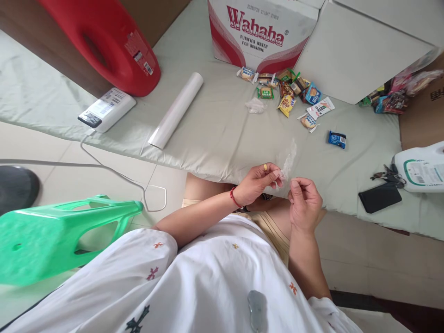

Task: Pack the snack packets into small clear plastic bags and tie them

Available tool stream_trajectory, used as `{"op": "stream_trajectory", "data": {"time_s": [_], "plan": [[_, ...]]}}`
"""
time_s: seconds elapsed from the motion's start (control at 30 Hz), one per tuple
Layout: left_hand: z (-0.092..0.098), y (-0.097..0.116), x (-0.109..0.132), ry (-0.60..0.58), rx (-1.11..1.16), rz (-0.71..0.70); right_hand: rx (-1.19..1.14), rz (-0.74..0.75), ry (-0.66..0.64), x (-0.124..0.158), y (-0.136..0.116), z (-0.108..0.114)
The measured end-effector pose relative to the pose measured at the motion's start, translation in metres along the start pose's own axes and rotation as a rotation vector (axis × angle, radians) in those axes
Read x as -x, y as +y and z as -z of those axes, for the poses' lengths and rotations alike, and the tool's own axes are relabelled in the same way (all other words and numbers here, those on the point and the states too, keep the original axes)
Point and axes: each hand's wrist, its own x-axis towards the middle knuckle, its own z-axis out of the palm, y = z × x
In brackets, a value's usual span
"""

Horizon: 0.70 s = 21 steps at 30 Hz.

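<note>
Head camera, and we had both bare hands at the near edge of the table (215,125)! Our left hand (256,184) was nearly closed, thumb and fingers pinching a crumpled clear plastic wrapper (288,158) that rose just beyond the fingertips. Our right hand (305,203), near it, had its fingers curled and thumb close to forefinger; whether those tips met, or had hold of the plastic too, we could not tell.

Out to the containers! Beyond the plastic we spotted a loose cluster of snacks (286,105), each in its own wrapper, with a blue packet (337,139) apart on the right. Behind them stood the Wahaha carton (258,30), printed for purified water, its inside hidden from us. Far right, a clear bag (425,82) held more colourful packets. Top left we had a red jug (118,51); on the right, a white jug (421,169) with keys (386,175) just beside it. We could not see into either jug.
</note>
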Motion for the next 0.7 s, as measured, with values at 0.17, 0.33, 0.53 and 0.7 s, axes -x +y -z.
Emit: {"op": "stream_trajectory", "data": {"time_s": [0.17,0.33,0.53,0.7], "plan": [[0.0,-0.003,0.001,0.01,0.02,-0.024,0.257,0.214,-0.025,0.0,-0.002,-0.005],[0.003,0.0,0.0,0.09,0.042,-0.033,0.21,0.117,0.044,-0.002,0.004,-0.001],[0.009,0.013,0.001,0.036,0.296,0.094,0.225,0.205,-0.035,-0.006,0.012,0.005],[0.019,0.022,-0.003,0.067,0.367,0.163,0.534,0.397,-0.069,-0.006,0.017,0.008]]}}
